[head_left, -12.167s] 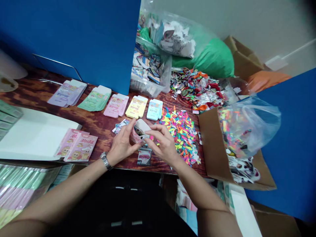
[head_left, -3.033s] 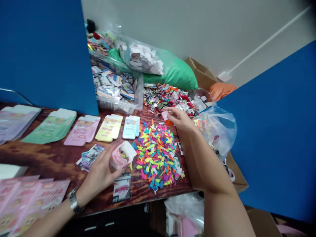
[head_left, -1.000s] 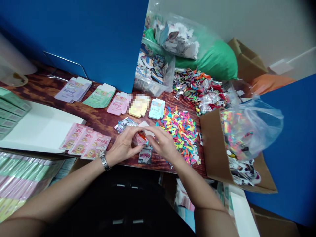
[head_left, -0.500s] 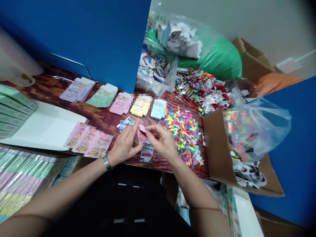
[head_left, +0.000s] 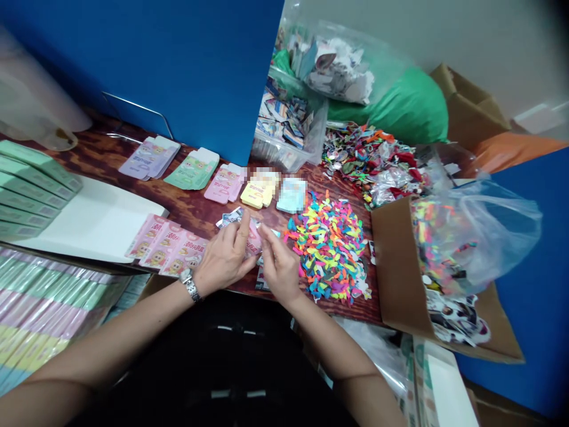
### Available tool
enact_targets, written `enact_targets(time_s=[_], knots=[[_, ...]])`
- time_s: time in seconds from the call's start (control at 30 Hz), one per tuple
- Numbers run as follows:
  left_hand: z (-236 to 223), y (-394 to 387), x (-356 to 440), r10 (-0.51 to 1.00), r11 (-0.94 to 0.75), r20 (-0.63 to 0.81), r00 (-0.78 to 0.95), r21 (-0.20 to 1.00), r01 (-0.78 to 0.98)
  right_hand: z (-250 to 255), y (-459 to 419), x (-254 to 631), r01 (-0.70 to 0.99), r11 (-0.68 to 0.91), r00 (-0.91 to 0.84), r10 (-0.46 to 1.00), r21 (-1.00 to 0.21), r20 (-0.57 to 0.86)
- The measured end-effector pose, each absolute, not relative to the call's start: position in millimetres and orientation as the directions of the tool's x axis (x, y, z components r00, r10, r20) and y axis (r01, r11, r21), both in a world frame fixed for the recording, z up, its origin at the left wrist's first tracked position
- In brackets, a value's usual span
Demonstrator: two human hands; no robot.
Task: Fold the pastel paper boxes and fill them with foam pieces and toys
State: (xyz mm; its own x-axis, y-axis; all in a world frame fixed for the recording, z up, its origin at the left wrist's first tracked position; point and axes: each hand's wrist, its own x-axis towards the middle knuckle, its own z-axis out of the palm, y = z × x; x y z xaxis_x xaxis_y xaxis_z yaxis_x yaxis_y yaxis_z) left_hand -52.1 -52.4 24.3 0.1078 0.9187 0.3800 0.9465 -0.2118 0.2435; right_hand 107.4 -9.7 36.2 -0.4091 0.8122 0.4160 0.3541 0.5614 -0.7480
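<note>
Fingers (head_left: 243, 230) of my left hand (head_left: 223, 255) half-curl round, and those of my right hand (head_left: 281, 268) pinch, the pink box (head_left: 253, 241) just left of the bright pile (head_left: 332, 246), apparently bracing it from both sides.

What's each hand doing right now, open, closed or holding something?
Left hand: closed around a small pink box.
Right hand: curled at the box's edge; whether it grips it cannot be told.
</note>
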Motion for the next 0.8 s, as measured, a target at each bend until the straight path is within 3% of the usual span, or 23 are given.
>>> enact_targets(time_s=[0.13,0.37,0.53,0.67,0.8], knots=[[27.8,-60.8,-59.4,0.938,-0.193,0.328,0.115,0.218,0.957,39.1,-1.8,107.7,0.251,0.434,-0.486,0.83,-0.865,0.275],[25.5,-60.9,-59.2,0.94,-0.172,0.325,0.099,0.204,0.964,40.6,-18.9,99.6,0.34,0.569,-0.453,0.797,-0.749,0.4],[33.6,-72.6,-60.2,0.978,-0.135,0.188,0.091,0.24,0.961,28.8,-16.7,98.9,0.291,0.607,-0.542,0.742,-0.739,0.395],[44.9,-92.4,-68.8,0.994,-0.09,0.071,0.087,0.044,0.995,13.0,-6.8,87.2,0.201,0.489,-0.634,0.726,-0.849,0.268],[44.4,-104.0,-85.6,0.997,-0.02,0.075,0.031,-0.146,0.989,7.3,15.3,58.2,0.217,0.601,-0.765,0.594,-0.77,0.248]])
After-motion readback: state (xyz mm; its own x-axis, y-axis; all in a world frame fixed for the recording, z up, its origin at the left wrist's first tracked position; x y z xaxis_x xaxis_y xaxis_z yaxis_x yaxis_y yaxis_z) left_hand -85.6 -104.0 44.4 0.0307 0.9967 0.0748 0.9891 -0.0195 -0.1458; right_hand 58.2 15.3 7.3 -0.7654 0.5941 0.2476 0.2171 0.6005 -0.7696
